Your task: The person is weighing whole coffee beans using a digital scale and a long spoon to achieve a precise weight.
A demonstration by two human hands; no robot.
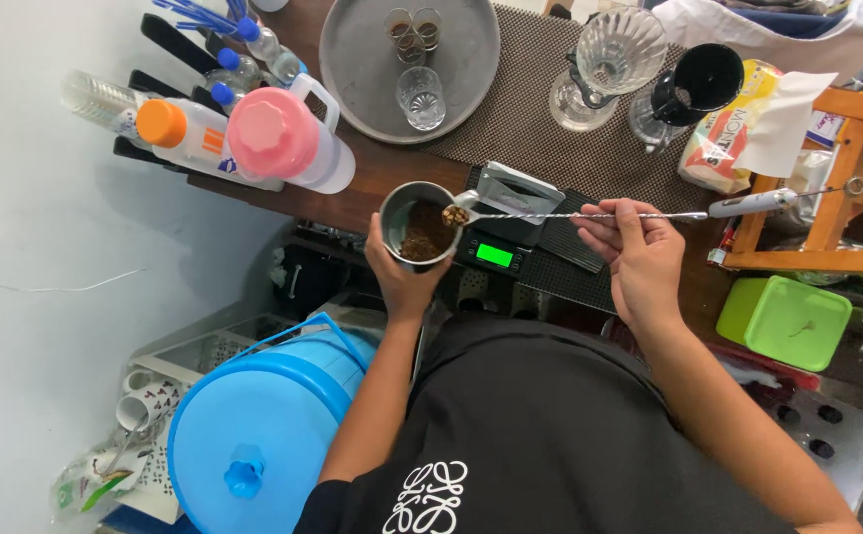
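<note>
My left hand [402, 279] grips a small steel cup [417, 225] from below; brown ground coffee lies inside it. My right hand [637, 255] pinches a long twisted metal bar spoon [590, 215] near its middle. The spoon's bowl, loaded with brown grounds, hovers over the cup's right rim. Just behind the cup sits a black digital scale [496, 255] with a lit green display, with a small grey tray on top.
A round grey tray [352, 59] with small glasses stands at the back. Glass and black drippers [614, 54], a pink-lidded jug [283, 138] and bottles are on the wooden counter. A blue water barrel [253, 435] is below left, a green box [782, 321] at right.
</note>
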